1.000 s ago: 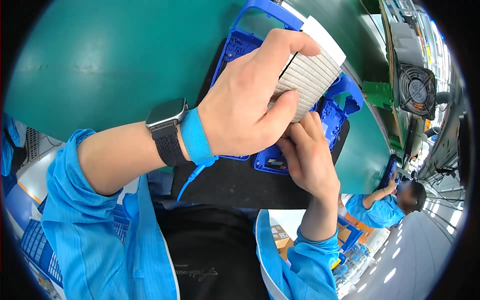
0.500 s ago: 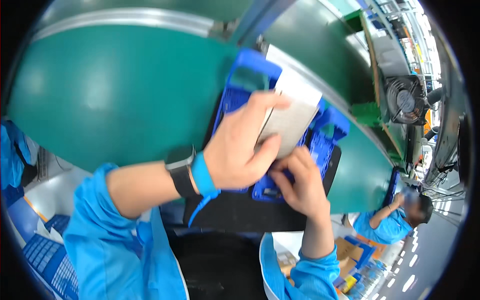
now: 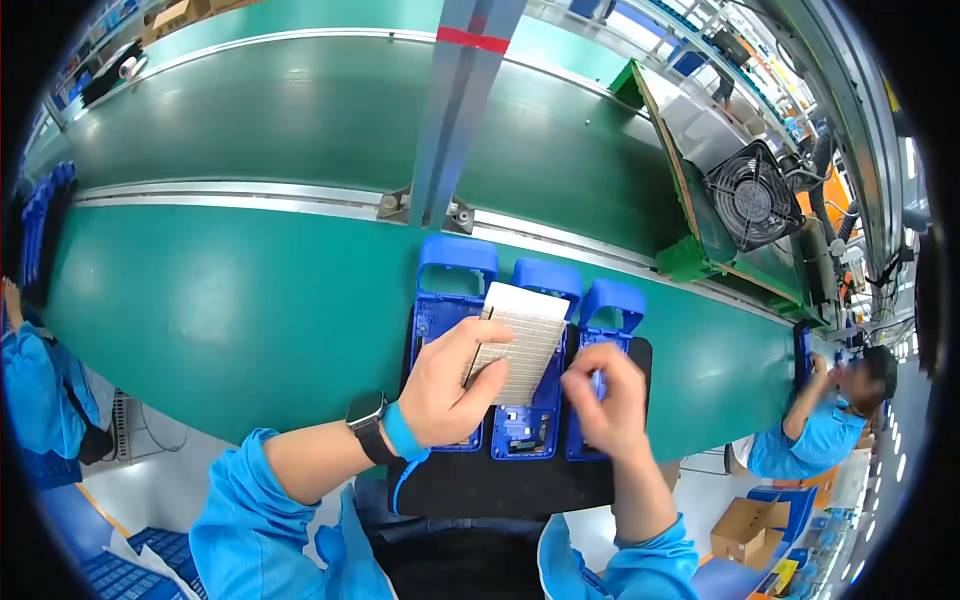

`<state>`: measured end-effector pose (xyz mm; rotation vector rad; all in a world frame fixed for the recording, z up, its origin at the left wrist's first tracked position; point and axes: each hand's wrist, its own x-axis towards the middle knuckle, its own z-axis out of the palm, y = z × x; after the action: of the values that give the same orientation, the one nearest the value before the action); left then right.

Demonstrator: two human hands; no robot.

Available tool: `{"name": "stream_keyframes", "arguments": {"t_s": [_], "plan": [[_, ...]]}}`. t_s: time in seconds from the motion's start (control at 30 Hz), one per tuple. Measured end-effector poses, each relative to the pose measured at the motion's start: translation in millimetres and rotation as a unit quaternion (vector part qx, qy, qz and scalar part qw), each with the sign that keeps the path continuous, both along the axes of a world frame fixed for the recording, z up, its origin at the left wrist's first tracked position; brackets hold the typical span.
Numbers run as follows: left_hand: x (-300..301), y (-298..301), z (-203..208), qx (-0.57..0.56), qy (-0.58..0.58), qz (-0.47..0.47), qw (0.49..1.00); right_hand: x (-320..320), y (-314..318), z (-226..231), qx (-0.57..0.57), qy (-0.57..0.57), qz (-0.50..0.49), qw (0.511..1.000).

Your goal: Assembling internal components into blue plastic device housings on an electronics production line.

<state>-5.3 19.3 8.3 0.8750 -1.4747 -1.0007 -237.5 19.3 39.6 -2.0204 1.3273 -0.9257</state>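
Sheet of grey strips (image 3: 530, 345) is overlying the middle blue housing (image 3: 524, 440), my left hand (image 3: 452, 385) pinching its side; my right hand (image 3: 608, 400), curled and blurred, is moving clear, leaving my left holding alone. Whether the right is gripping anything, I cannot tell.

The desk (image 3: 250, 300) is smooth and glossy, with a metal rail (image 3: 300, 205) along its far edge. By its near edge: matt mat (image 3: 500, 492), 3 satin plastic housings (image 3: 524, 436), ribbed paper-like strips (image 3: 528, 350).
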Motion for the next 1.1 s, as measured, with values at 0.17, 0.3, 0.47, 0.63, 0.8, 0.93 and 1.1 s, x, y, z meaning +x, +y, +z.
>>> {"name": "stream_keyframes", "arguments": {"t_s": [0.17, 0.3, 0.47, 0.63, 0.8, 0.93, 1.1], "plan": [[1, -3, -1, -0.011, -0.011, 0.007, 1.000, -25, -108, 20, -0.053, -0.038, -0.133, 0.989], [2, -2, 2, 0.006, -0.005, 0.002, 1.000, -58, -240, 5, -0.040, 0.005, -0.164, 0.986], [3, 0, 2, 0.031, -0.004, -0.018, 0.999, -77, -357, -45, -0.034, 0.050, -0.223, 0.973], [3, 1, -1, 0.043, -0.020, -0.021, 0.999, -68, -410, -66, -0.051, 0.155, -0.267, 0.950], [0, -3, -2, 0.049, 0.002, -0.021, 0.999, -74, -436, -76, -0.087, 0.201, -0.263, 0.940], [1, -7, 1, 0.035, -0.005, -0.022, 0.999, -81, -443, -80, -0.091, 0.213, -0.263, 0.937], [2, -5, 1, 0.046, -0.013, -0.027, 0.998, -82, -446, -76, -0.080, 0.258, -0.274, 0.923]]}}
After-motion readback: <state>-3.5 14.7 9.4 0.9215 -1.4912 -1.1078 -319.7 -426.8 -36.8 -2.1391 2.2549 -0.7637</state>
